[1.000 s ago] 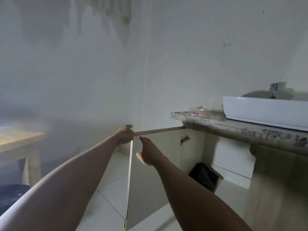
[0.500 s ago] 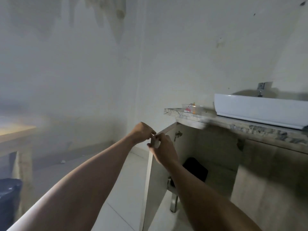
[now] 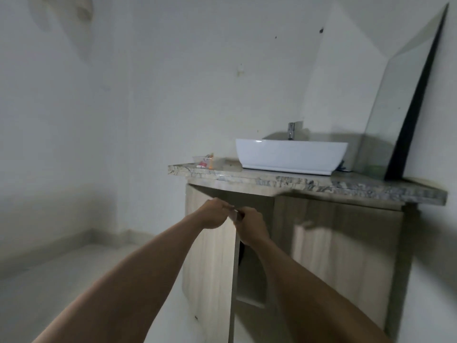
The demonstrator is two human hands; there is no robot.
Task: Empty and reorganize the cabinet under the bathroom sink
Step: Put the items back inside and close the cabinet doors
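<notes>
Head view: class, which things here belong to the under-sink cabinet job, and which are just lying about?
Job: left cabinet door, ajar; left hand and right hand, both gripping its top corner.
Lying about: basin, tap, leaning mirror, small clear tub on the countertop.

Illumination is dim and flat, with a cold grey cast throughout. The source appears to lie off-frame toward 9 o'clock: the sink (image 3: pixel 291 154) throws a soft shadow on the wall (image 3: pixel 173 82) toward 3 o'clock. The countertop (image 3: pixel 296 180) darkens the recess beneath it. There is a pale sheen on the right door (image 3: pixel 333 256). Motion blur smears the left hand (image 3: pixel 215 216), the right hand (image 3: pixel 249 226) and the cabinet door (image 3: pixel 210 268) edge in their grip. Haze softens 9 o'clock. Wide-angle bowing bends the countertop line toward 3 o'clock.
</notes>
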